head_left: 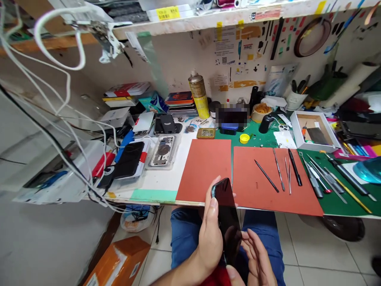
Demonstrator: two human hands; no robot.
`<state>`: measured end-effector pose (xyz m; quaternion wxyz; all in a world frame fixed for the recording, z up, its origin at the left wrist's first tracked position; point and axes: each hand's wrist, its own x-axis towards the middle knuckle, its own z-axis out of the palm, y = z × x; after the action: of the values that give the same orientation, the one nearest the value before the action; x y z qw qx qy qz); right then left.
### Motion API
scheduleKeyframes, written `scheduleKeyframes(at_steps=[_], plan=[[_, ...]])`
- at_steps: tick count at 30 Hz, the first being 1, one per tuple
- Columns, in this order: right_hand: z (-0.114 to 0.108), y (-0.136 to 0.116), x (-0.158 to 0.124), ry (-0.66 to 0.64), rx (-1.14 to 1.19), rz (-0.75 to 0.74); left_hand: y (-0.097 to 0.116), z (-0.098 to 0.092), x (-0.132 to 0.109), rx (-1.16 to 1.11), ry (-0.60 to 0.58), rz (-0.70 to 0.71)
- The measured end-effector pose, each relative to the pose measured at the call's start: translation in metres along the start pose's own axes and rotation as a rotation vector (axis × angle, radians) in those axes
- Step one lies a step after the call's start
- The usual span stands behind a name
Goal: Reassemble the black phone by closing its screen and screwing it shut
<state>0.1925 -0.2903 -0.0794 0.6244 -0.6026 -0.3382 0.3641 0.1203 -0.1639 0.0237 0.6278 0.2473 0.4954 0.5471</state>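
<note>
**Handset held over the lap, in front of the left red mat**

1. Landmark: the left red mat [204,169] lies on the bench, and its near edge meets the bench edge.
2. The phone [228,218] is a dark handset with the screen facing up and unlit. Its top end overlaps the near edge of the left red mat. The rest extends off the bench above the blue trousers [184,234].
3. The left hand [210,234] is clamped on the phone's left edge, just in front of the mat, with the thumb lying along the side.
4. The right hand [257,258] lies nearer the camera and to the right of the mat. Its palm is up and its fingers are spread. It is at the phone's lower end, and contact cannot be confirmed.
5. The right red mat [268,186] lies just beside the landmark on the right and carries a row of metal tools [279,171].
6. Behind the landmark are a brass tin [205,133] and a spray can [199,95].
7. To the left of the landmark is an opened phone housing [162,150] in a clear tray.
</note>
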Motion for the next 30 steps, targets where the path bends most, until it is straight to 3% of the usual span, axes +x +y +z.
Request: scheduleKeyframes(at_steps=[5, 8, 11, 13, 15, 17, 20, 25, 30], plan=[[0.001, -0.006, -0.003, 0.008, 0.014, 0.105, 0.005, 0.007, 0.002, 0.052, -0.016, 0.013], [-0.010, -0.015, 0.006, -0.101, -0.051, 0.025, 0.011, 0.012, 0.005, 0.087, -0.039, 0.011], [-0.030, -0.033, 0.033, -0.174, -0.264, -0.232, 0.024, 0.017, 0.013, 0.099, -0.080, -0.017], [-0.044, -0.054, 0.063, -0.231, -0.481, -0.485, 0.035, 0.019, 0.019, 0.097, -0.118, -0.105], [-0.053, -0.080, 0.098, -0.369, -0.617, -0.823, 0.046, 0.022, 0.026, 0.050, -0.157, -0.226], [-0.051, -0.107, 0.131, -0.528, -0.738, -1.094, 0.056, 0.025, 0.031, -0.025, -0.198, -0.343], [-0.032, -0.140, 0.169, -0.721, -0.868, -1.359, 0.067, 0.030, 0.036, -0.082, -0.277, -0.489], [0.008, -0.163, 0.197, -0.804, -0.825, -1.665, 0.079, 0.028, 0.047, -0.110, -0.417, -0.650], [0.025, -0.170, 0.217, -0.868, -0.827, -1.799, 0.085, 0.022, 0.063, -0.097, -0.506, -0.573]])
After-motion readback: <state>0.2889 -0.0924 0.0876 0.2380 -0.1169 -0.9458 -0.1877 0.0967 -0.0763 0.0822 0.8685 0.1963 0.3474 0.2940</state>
